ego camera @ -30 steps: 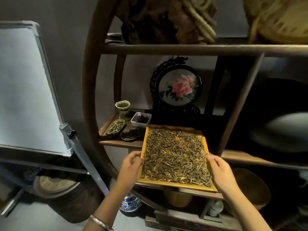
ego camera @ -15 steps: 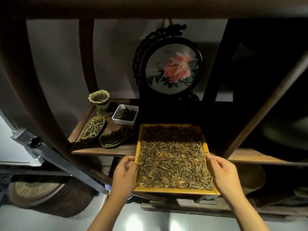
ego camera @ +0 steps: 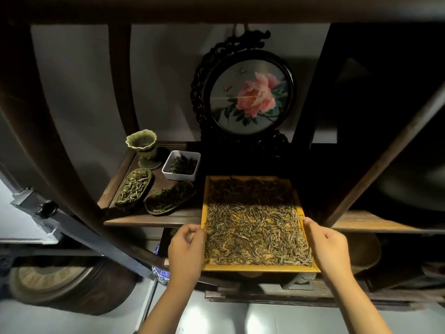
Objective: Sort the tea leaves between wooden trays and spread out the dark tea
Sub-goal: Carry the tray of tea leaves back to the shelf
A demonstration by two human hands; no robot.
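A yellow wooden tray (ego camera: 260,268) filled with pale, thin tea leaves (ego camera: 255,235) lies with its far half on the dark wooden shelf (ego camera: 154,219) and its near half sticking out over the edge. The far part of the leaves is in shadow. My left hand (ego camera: 187,247) curls around the tray's left rim. My right hand (ego camera: 325,244) grips the right rim, fingertips on the edge.
Left of the tray on the shelf stand a white dish of dark tea (ego camera: 181,165), two leaf-shaped dishes (ego camera: 133,188) (ego camera: 169,197) and a green cup (ego camera: 142,145). A round peony screen (ego camera: 248,95) stands behind. A curved wooden frame (ego camera: 48,141) arcs at left.
The tray has moved forward onto the shelf between my hands, its far end now under shadow. My view has dropped closer to the shelf.
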